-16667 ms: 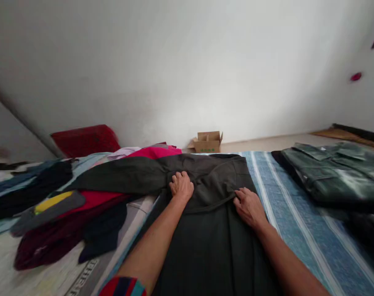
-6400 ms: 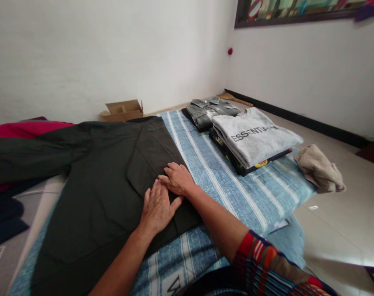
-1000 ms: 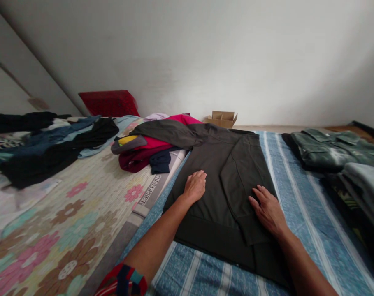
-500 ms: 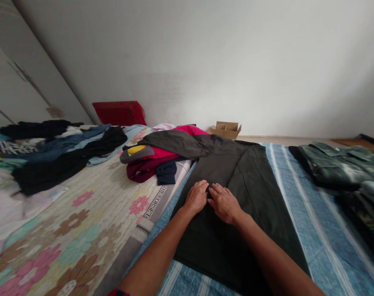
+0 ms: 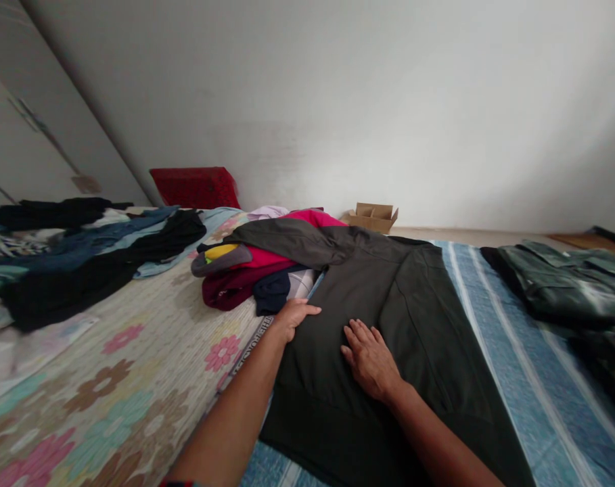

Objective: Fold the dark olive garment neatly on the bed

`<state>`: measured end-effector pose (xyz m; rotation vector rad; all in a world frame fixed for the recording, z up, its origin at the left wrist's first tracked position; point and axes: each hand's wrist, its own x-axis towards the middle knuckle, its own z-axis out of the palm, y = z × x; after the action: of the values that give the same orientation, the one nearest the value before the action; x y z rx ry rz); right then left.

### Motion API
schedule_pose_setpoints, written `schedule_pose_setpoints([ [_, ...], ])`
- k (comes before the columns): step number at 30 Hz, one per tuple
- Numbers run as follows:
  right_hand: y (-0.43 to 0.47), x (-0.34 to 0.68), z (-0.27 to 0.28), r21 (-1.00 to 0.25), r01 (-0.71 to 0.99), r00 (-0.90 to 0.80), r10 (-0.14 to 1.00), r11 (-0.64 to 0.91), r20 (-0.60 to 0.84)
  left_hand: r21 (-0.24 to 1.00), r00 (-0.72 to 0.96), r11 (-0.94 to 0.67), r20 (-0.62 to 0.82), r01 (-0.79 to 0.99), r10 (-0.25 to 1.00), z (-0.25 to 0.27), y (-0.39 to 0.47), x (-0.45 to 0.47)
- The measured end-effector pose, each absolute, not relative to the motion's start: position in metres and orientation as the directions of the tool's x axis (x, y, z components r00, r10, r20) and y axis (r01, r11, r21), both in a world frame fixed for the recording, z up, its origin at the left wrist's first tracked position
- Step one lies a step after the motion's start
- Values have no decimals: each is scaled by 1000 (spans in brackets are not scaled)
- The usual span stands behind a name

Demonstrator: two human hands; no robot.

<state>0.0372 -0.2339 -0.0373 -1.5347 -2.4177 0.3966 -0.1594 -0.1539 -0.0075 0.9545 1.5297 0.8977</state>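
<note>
A dark grey-green long-sleeved sweatshirt [image 5: 358, 291] lies spread in front of me, its wide hem towards me. One sleeve stretches left over a pile of clothes; the other is folded down along the right side of the body. My left hand [image 5: 293, 318] is at the sweatshirt's left edge, closed on it, thumb on top of the fabric and the other fingers mostly hidden. On the middle of the body, my right hand [image 5: 371, 358] rests flat and open, palm down, holding nothing.
Blue striped cloth [image 5: 515, 338] lies beneath the sweatshirt, beside a floral mat [image 5: 149, 352]. Folded clothes [image 5: 565, 277] are stacked at right, loose clothes [image 5: 104, 264] at left. A maroon and pink pile [image 5: 231, 284] touches the sleeve. Behind stand a cardboard box [image 5: 373, 216] and red case [image 5: 195, 187].
My left hand has moved left from the middle of the sweatshirt to its edge and closed there. My right hand stays flat, slightly nearer me. The view has shifted slightly.
</note>
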Motion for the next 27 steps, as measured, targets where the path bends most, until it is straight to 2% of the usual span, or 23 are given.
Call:
schedule_pose_setpoints([
  [7,-233,36,-34,-359,855,-379,924,374,60,906,60,417,-413,-77,909,-7,-153,-163],
  [16,-232,35,-36,-344,863,-373,926,371,63,881,181,467,-448,-79,875,2,-155,-164],
  [27,-232,35,-34,-358,859,-370,927,366,60,919,-34,377,-376,114,926,0,-149,-156],
])
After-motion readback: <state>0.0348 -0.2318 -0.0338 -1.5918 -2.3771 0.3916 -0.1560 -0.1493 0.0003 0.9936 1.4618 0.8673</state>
